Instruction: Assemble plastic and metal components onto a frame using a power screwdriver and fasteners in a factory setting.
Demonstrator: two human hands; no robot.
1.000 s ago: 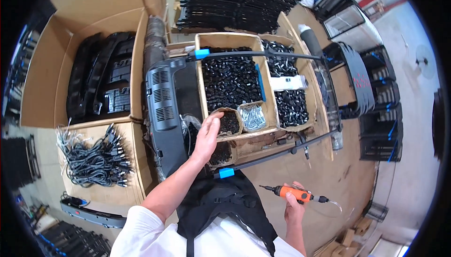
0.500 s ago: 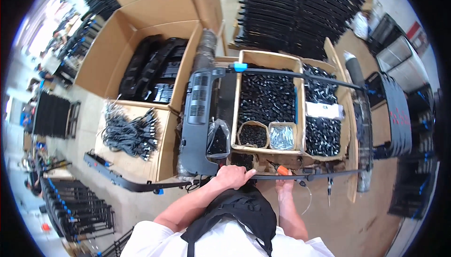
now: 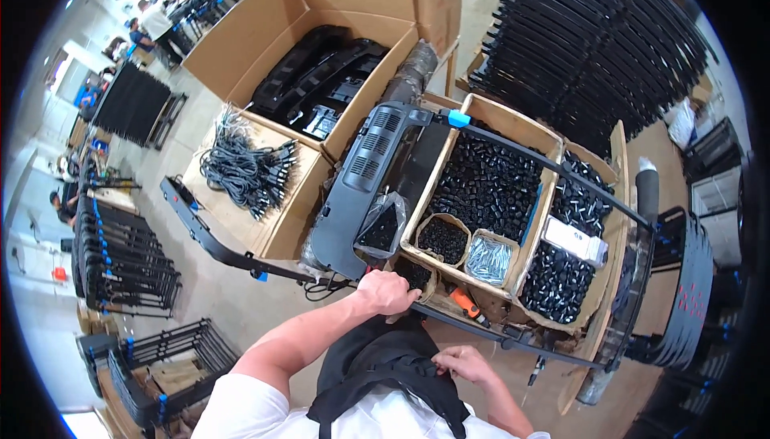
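A dark frame (image 3: 597, 191) with a grey vented plastic housing (image 3: 341, 226) lies across the parts bins. My left hand (image 3: 385, 291) is closed round the frame's near bar, beside the housing's lower end. My right hand (image 3: 467, 364) is in front of my black apron (image 3: 353, 367), fingertips pinched together at its edge; whatever they hold is too small to make out. An orange-handled screwdriver (image 3: 465, 302) lies just inside the near bar, apart from both hands. A clear plastic bag (image 3: 383, 226) with dark contents rests against the housing.
Wooden bins hold black caps (image 3: 485, 178), silver screws (image 3: 489, 258) and more black parts (image 3: 557, 282). Left are a cable bundle (image 3: 249, 170), a curved grey bar (image 3: 212, 242) and an open carton (image 3: 241, 46). Stacked black frames (image 3: 593, 46) stand behind; people work far left.
My right hand has let go of the orange screwdriver and come back to my apron. My left hand stays at the near bar. The whole view has turned and shifted.
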